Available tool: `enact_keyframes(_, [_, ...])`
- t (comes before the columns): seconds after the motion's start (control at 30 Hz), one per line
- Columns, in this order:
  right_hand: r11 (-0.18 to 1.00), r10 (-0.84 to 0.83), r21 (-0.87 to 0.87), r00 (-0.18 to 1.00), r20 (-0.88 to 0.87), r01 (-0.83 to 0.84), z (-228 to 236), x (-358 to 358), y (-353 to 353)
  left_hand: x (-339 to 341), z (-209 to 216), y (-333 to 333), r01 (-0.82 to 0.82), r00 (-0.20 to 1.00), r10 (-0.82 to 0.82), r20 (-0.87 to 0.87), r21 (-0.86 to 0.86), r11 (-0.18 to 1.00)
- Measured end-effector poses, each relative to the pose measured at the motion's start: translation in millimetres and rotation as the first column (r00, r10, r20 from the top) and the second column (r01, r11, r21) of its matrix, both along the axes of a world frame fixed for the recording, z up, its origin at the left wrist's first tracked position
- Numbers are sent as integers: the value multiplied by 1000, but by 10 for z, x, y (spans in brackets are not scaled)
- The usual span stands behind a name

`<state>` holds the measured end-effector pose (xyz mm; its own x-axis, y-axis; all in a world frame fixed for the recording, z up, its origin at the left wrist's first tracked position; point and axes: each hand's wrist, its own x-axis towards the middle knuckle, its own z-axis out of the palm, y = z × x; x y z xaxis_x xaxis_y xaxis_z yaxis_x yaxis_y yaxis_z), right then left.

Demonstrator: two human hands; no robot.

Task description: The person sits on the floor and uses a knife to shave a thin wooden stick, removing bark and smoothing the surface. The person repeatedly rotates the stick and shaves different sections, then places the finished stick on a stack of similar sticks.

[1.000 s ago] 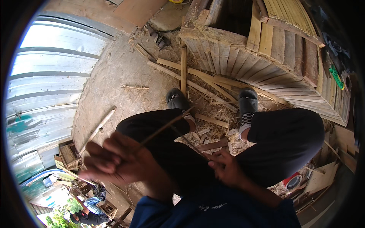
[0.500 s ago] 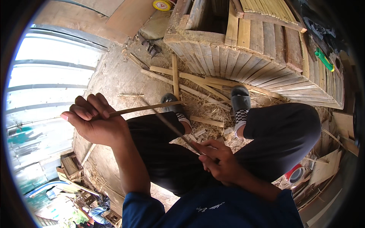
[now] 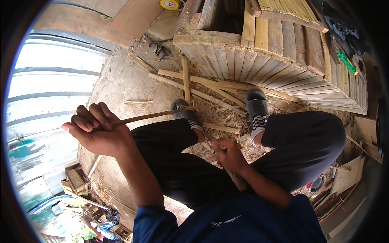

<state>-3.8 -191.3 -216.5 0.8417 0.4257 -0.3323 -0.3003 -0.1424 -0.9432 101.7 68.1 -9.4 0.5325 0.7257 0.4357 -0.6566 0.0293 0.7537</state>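
A thin bamboo strip is gripped at its near end by my left hand, raised at the left with the fingers curled. From there the strip reaches rightward over my left shin toward my shoe. My right hand is closed around a long slender tool, low between my knees. Its wooden shaft runs back beneath my right forearm. The tool's front end, near the fingers, is foreshortened, and I cannot make out its shape. The strip's far tip lies above and left of my right hand, apart from it.
A slatted wooden box structure with an open top stands ahead. Loose wood strips and shavings litter the floor around my shoes. A green-handled tool lies on the structure. A red can sits at right. Another person appears lower left.
The long tool swung away from the strip; its front part no longer crosses beneath it. My right hand moved slightly up, and my left hand shifted slightly left and down with the strip.
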Motion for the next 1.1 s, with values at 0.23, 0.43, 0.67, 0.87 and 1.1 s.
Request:
enact_keyframes(0.23, [975,-45,-151,807,589,165,-450,68,70,-30,-9,49,106,993,-107,39,19,994])
enact_keyframes(0.43, [973,-88,-229,937,-339,9,-592,189,85,35,-6,67,101,994,-97,55,-61,993])
enact_keyframes(0.67, [1000,5,16,999,49,-5,25,133,97,66,-16,132,231,970,-225,88,-66,971])
enact_keyframes(0.87, [999,15,-32,947,-320,-27,138,125,-34,-31,-9,186,357,930,-350,107,-46,933])
enact_keyframes(1.1, [991,64,135,943,-327,-21,102,92,-75,-67,-20,184,369,925,-364,107,-29,929])
